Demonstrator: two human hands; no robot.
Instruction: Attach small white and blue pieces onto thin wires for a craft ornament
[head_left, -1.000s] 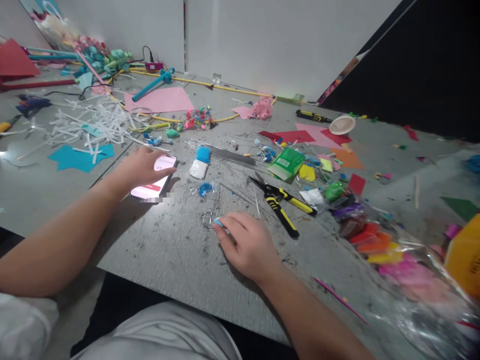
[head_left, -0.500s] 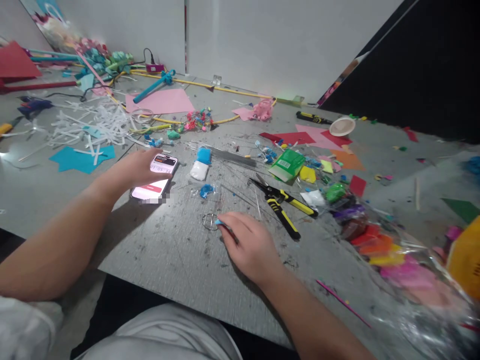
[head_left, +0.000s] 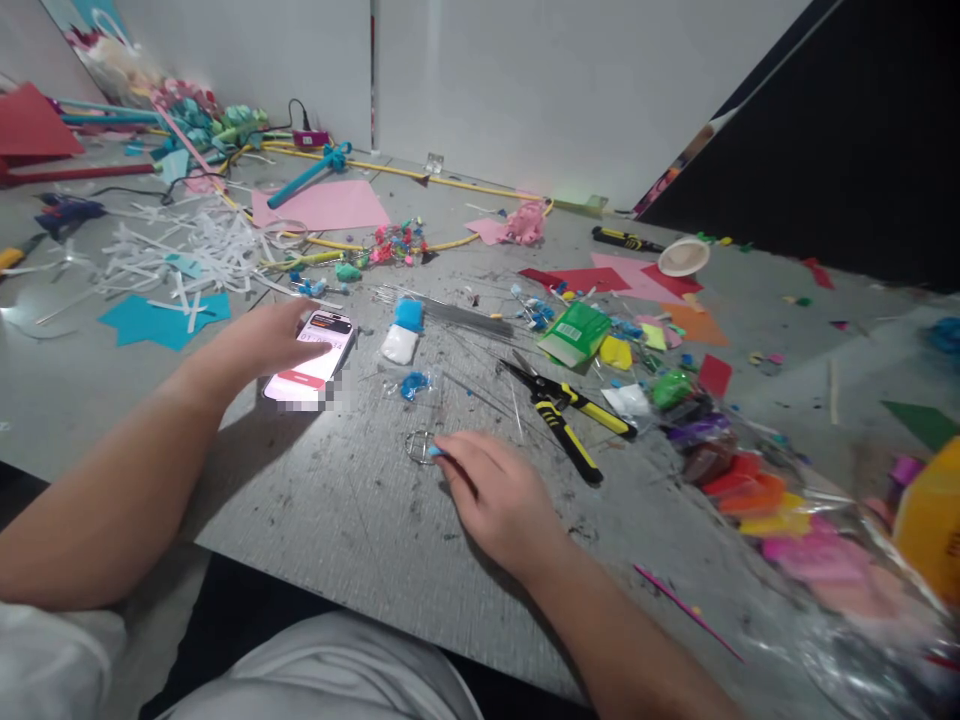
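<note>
On the left, my left hand [head_left: 276, 338] holds a smartphone [head_left: 304, 378] with a lit screen by its far left side. Its thumb lies over the screen; the other fingers are mostly hidden. Near the front middle of the table, my right hand [head_left: 499, 490] is closed in a pinch on a small round bent-wire piece [head_left: 418, 447]. A bit of light blue shows at the fingertips, partly covered by them. Beyond this hand lie pliers [head_left: 555, 400] with yellow and black handles, their jaws apart. A blue clay lump [head_left: 413, 385] sits on clear wrap between the hands.
Blue and white clay packs [head_left: 403, 330] lie by a bundle of thin wires [head_left: 465, 318]. White paper strips [head_left: 202, 245] are heaped at the left. A green packet [head_left: 575, 332] and several bagged colored clays [head_left: 765, 495] cover the right. A yellow hoop [head_left: 480, 186] lies at the back.
My left thumb has shifted from the phone's right edge inward over the screen, and the screen's display differs. My right hand keeps its pinch on the wire piece, almost unmoved.
</note>
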